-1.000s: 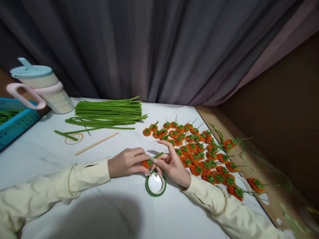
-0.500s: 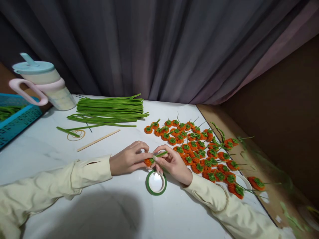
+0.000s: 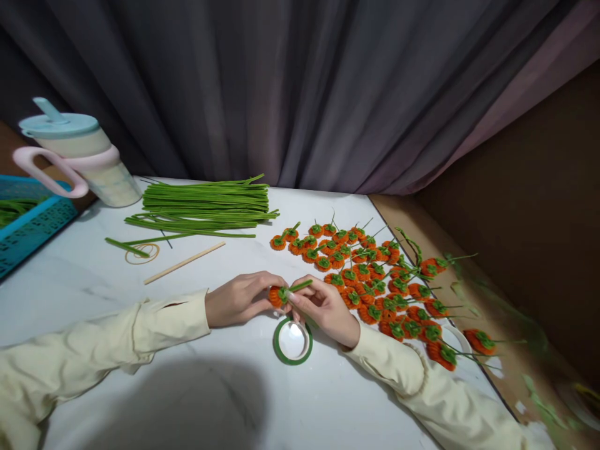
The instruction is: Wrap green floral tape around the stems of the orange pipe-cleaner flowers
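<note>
My left hand (image 3: pixel 239 299) pinches a small orange fuzzy pumpkin with a green top (image 3: pixel 277 295) at the middle of the white table. My right hand (image 3: pixel 323 306) is closed on the pumpkin's green stem (image 3: pixel 300 286), which sticks out to the right. Both hands meet just above a roll of green tape (image 3: pixel 293 340) that lies flat on the table. Cream sleeves cover both arms.
Several finished orange pumpkins (image 3: pixel 375 281) lie spread to the right. A bundle of green stems (image 3: pixel 206 203), a wooden stick (image 3: pixel 184 263) and a rubber band (image 3: pixel 143 253) lie behind. A lidded cup with pink handle (image 3: pixel 77 159) and a blue basket (image 3: pixel 28 225) stand left.
My right hand's fingers have closed from spread to a pinch on the stem. The pumpkin has turned so its green top faces up. Both hands stay in place.
</note>
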`<state>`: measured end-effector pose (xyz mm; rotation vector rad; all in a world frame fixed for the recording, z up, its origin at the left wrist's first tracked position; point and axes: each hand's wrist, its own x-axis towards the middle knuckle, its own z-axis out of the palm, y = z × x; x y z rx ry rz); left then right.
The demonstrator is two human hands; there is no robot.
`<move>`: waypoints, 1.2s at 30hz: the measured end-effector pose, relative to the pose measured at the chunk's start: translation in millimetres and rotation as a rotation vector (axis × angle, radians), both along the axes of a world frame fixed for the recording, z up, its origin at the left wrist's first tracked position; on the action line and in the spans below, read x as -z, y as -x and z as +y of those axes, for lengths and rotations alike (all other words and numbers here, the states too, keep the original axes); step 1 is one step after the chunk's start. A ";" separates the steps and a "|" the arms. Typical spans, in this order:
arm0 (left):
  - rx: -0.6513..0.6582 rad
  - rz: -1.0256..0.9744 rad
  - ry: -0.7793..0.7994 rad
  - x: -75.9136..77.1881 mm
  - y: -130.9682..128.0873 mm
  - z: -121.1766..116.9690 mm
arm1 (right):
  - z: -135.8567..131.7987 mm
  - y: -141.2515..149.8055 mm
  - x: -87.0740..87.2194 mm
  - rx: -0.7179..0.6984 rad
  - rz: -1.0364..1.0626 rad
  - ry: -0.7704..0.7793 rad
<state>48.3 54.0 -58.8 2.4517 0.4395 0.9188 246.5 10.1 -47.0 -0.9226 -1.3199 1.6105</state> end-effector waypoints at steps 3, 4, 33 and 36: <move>0.024 -0.013 -0.014 -1.3 -1.0 1.0 | -0.5 0.5 -0.2 0.007 -0.025 -0.014; 0.042 -0.020 -0.020 -1.8 -1.4 1.3 | -0.6 0.7 -0.3 0.006 -0.032 -0.022; 0.056 0.064 -0.308 -8.0 0.0 1.8 | -1.2 -0.1 2.7 -0.050 -0.070 -0.089; 0.069 0.024 -0.153 -8.5 -1.3 -1.5 | -1.6 -0.6 5.2 -0.058 -0.081 -0.123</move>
